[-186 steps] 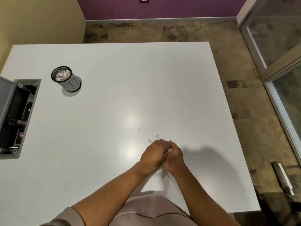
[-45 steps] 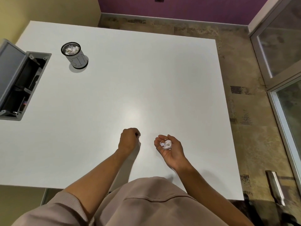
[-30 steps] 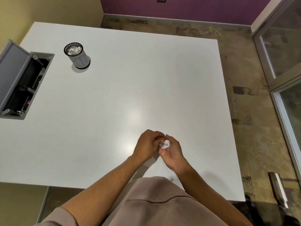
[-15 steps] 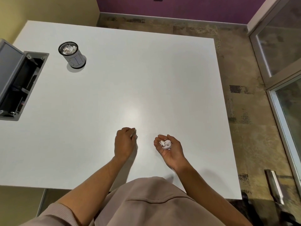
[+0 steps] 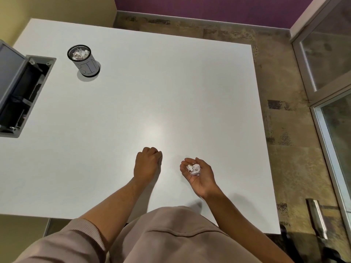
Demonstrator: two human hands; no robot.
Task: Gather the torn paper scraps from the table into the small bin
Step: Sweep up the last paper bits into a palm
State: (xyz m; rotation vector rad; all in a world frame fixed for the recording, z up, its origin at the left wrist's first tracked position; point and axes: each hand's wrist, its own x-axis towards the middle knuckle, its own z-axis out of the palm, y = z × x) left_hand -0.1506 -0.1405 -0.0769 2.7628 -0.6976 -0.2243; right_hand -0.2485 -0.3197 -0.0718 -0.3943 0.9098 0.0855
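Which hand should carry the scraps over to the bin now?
Probably the right hand: the paper scraps already lie in its cupped palm. The bin stands far off to the left, nearer the left hand, but that hand is curled knuckles-up on the table, and transferring risks spilling.

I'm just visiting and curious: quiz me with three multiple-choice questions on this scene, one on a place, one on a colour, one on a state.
1. Where does the small bin stand on the table?
A far left
B near right
C centre

2. What colour is the back wall?
A green
B purple
C white

3. How is the right hand?
A flat on the table
B cupped palm-up under paper scraps
C gripping the bin

Answers:
1 A, it stands by the open grey floor box.
2 B, plainly purple.
3 B, scraps lie in its palm.
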